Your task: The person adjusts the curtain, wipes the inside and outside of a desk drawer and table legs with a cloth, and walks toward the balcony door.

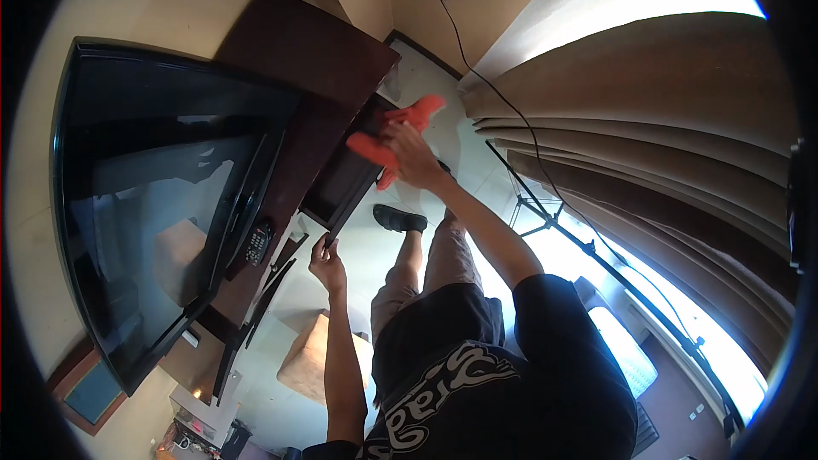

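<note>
My right hand (pixel 413 156) grips a bunched red cloth (pixel 419 111) above an open drawer (pixel 341 183). Parts of the cloth hang out on both sides of the fingers, and one end lies over the drawer's edge. The drawer is dark brown and juts out from a dark wooden TV cabinet (pixel 307 55). At the drawer's near front corner, my left hand (pixel 327 266) has its thumb and fingers closed on the rim. What lies inside the drawer under the cloth cannot be made out.
A large television (pixel 162 196) stands on the cabinet, with a remote control (pixel 257 243) beside it. A tan stool (pixel 308 358) is near my left arm. To the right are a black metal stand (pixel 554 220), a hanging cable (pixel 532 132) and brown curtains (pixel 648 85).
</note>
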Available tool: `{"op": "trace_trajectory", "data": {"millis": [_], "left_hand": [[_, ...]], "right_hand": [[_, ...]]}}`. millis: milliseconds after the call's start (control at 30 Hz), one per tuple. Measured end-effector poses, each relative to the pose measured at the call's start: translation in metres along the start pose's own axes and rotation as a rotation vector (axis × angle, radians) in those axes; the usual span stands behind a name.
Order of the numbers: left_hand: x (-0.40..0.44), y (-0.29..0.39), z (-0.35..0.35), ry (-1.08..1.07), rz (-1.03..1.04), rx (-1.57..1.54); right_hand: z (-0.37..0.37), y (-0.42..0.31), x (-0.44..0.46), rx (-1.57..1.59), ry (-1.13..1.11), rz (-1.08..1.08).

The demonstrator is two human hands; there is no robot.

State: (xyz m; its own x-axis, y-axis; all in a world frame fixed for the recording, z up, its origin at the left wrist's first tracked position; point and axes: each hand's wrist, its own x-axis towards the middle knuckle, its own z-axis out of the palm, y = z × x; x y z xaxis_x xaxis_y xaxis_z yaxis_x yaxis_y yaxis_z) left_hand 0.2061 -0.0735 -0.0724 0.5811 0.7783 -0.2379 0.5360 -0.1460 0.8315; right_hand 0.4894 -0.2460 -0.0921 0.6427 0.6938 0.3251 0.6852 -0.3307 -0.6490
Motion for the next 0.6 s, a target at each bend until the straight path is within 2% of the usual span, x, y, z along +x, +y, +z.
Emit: {"op": "trace_trajectory", "data": {"millis": [167,267,367,467,500,600], "left_hand": [[-0.001,0.001,0.000,0.005,-0.026,-0.001],[0.001,0.002,0.001,0.014,-0.034,-0.007],[-0.002,0.014,0.005,0.044,-0.030,-0.008],[-0.001,0.017,0.007,0.055,-0.021,0.007],[-0.001,0.019,0.007,0.057,-0.016,0.033],[-0.001,0.021,0.006,0.058,-0.023,0.081]], "right_hand": [[-0.004,0.010,0.024,0.028,0.341,0.257],[0.022,0.032,0.025,0.515,0.488,0.628],[0.028,0.047,0.018,0.883,0.496,0.804],[0.017,0.041,0.031,1.191,0.747,0.999],[0.026,0.053,0.028,1.118,0.704,1.060],[0.048,0.093,0.018,1.147,0.637,1.063]]}}
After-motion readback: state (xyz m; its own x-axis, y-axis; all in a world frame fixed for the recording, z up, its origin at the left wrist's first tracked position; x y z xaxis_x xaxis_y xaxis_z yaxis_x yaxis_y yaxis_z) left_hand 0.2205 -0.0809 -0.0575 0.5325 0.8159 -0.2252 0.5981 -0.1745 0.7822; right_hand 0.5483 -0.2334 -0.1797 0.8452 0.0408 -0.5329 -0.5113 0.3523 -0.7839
